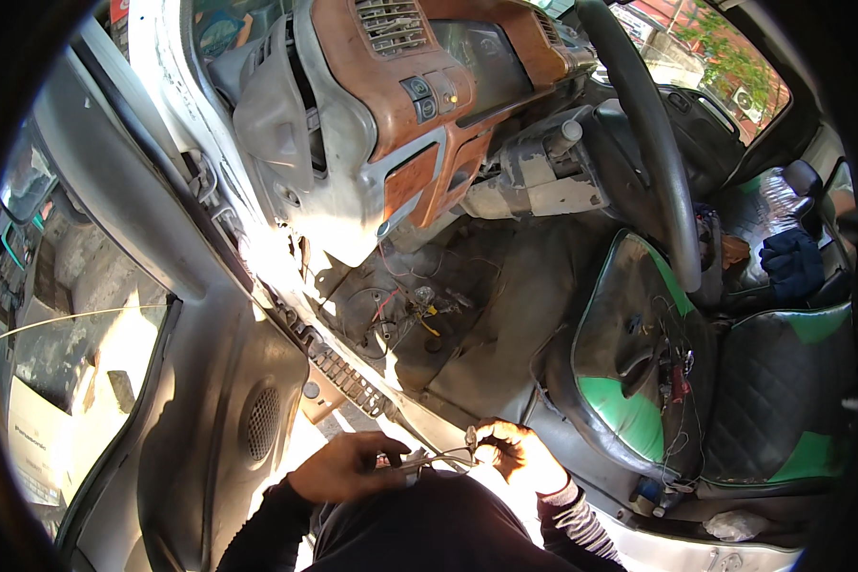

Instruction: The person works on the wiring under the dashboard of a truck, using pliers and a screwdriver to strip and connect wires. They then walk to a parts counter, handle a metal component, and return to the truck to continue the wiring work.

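Note:
My left hand (351,463) is closed, its thumb and fingers pinching a thin grey wire (431,461) in front of my body. The wire loops across to my right hand (517,454), which is brightly sunlit. My right thumb and forefinger pinch the wire near a small upright end piece (470,437), too small to make out exactly. Both hands are low in the view, just above the door sill (405,410) of a vehicle cab. Part of the wire is hidden behind my left fingers.
The open door (210,400) stands at the left. Ahead are the brown and grey dashboard (391,105) and black steering wheel (653,143). Loose wires (419,300) lie on the floor. A green and black seat (629,410) at the right carries wires and small tools.

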Tool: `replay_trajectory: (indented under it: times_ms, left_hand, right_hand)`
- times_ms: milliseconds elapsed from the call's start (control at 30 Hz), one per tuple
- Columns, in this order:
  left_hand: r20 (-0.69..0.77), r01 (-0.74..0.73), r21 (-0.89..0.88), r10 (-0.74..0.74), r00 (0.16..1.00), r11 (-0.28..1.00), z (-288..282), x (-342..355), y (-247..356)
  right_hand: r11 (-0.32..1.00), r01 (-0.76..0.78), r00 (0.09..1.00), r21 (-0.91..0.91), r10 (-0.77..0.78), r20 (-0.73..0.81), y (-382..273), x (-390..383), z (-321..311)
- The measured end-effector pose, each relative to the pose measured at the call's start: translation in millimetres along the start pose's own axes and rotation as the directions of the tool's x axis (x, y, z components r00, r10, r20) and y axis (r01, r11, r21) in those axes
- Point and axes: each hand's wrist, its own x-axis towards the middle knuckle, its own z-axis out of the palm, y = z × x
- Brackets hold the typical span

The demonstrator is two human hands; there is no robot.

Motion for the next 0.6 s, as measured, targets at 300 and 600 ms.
replay_trajectory:
  times_ms: [300,600]
  left_hand:
    - [-0.547,-0.675,0.313,0.707,0.447,0.668,-16.0,-47.3,62.3]
    - [-0.449,-0.904,0.231,0.864,0.228,0.359,-13.8,-78.7,161.0]
  right_hand:
    - [0.862,0.44,0.884,-0.251,-0.466,-0.048,-91.7,-11.7,23.8]
    - [0.416,0.866,0.473,-0.277,-0.861,0.186,-202.1,-14.9,43.8]
